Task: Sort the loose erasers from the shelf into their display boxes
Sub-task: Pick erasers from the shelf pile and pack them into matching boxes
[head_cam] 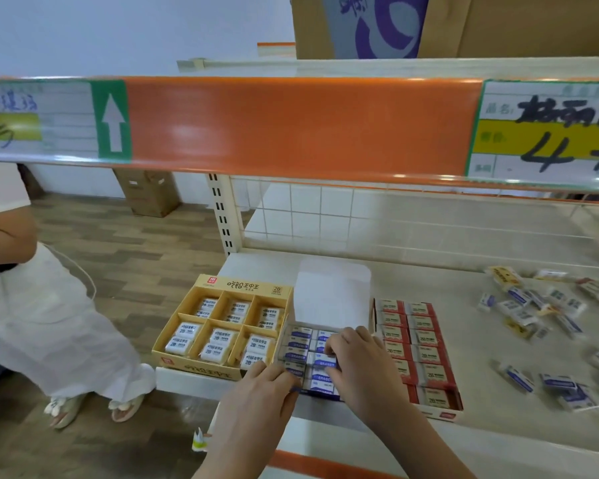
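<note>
centre bottom: left hand (261, 392) and right hand (358, 357) on blue eraser box (300, 344), right fingers pinching blue eraser (325, 361) | left: yellow box (222, 326) | right: red box (417, 344) | far right: loose erasers (533, 312) scattered on shelf (481, 402)

Cream shelf (464, 420) carrying three display boxes side by side at front left: yellow box (222, 326), blue box (308, 357), red box (419, 350). Loose erasers (540, 316) lying scattered at right.
</note>
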